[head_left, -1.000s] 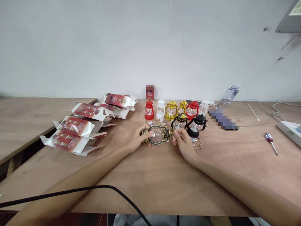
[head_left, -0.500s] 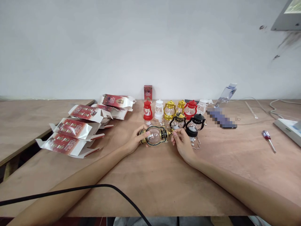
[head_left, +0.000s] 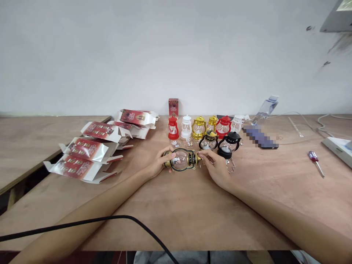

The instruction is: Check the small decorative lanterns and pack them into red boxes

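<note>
A black-and-gold lantern with a clear globe [head_left: 180, 158] lies sideways above the wooden table. My left hand [head_left: 161, 162] is wrapped round its base, thumb on top. At the other end, my right hand [head_left: 213, 163] pinches the pointed top cap [head_left: 199, 158]. Just behind stand a black lantern [head_left: 228, 145] and a black one with a gold top [head_left: 208, 140]. Farther back is a row of lanterns, among them a red one [head_left: 173, 128], a white one [head_left: 186, 127] and a gold one [head_left: 199, 127]. Small metal wire pieces [head_left: 231, 165] lie beside the black lantern.
Opened red-and-white boxes [head_left: 82, 149] lie at the left. A small red box [head_left: 173, 107] stands by the wall. To the right are a tilted bottle [head_left: 265, 110], a phone [head_left: 261, 138], a screwdriver [head_left: 315, 163] and a white device [head_left: 338, 149]. A black cable [head_left: 121, 217] crosses in front.
My right fingers have moved slightly left, and the cap now sits closer against the lantern's body. My left hand keeps its grip. The view has shifted slightly.
</note>
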### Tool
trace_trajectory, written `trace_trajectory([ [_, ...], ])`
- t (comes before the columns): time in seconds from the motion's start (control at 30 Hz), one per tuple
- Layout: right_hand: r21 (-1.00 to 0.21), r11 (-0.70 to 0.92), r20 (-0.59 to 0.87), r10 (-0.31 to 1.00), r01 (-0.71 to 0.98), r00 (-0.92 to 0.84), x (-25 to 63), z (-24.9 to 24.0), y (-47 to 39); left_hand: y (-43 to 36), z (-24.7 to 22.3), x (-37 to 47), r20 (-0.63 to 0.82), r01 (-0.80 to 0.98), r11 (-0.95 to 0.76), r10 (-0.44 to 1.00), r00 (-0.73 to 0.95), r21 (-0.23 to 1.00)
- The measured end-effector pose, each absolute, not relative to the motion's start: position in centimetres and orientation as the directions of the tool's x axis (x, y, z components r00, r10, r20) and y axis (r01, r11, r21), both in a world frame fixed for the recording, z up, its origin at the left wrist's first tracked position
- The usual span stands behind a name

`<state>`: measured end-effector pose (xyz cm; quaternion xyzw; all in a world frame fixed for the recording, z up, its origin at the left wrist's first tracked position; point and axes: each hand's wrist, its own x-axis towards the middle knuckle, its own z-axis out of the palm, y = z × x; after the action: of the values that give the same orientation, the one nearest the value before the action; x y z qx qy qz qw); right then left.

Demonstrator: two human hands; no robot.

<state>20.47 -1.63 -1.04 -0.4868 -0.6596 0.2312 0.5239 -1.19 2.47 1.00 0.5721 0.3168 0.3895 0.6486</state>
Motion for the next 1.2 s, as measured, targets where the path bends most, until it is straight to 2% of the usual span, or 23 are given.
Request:
trace_trajectory([
  [0.4,-0.695,0.487,0.558,0.829,0.530,-0.030,20.9,-0.9,-1.3,2.4,1.1,-1.2,0.039,-0.153,0.038,0.881,0.472,0.987],
  [0.73,-0.673,0.460,0.564,0.825,0.580,0.000,20.5,-0.3,-1.2,2.8,1.2,-1.2,0.061,-0.233,0.045,0.903,0.425,0.971],
  [0.93,-0.698,0.413,0.532,0.846,0.585,0.037,22.5,2.0,-0.8,2.4,1.1,-0.9,0.070,-0.224,0.021,0.918,0.391,0.974],
  [1.03,-0.618,0.452,0.595,0.804,0.643,0.007,23.9,4.0,-0.5,2.2,0.9,-0.3,0.111,-0.160,-0.056,0.925,0.364,0.986],
  [1.2,-0.345,0.608,0.723,0.658,0.715,-0.210,24.0,7.5,-0.9,2.2,0.2,0.1,0.270,-0.008,-0.292,0.873,0.407,0.956],
])
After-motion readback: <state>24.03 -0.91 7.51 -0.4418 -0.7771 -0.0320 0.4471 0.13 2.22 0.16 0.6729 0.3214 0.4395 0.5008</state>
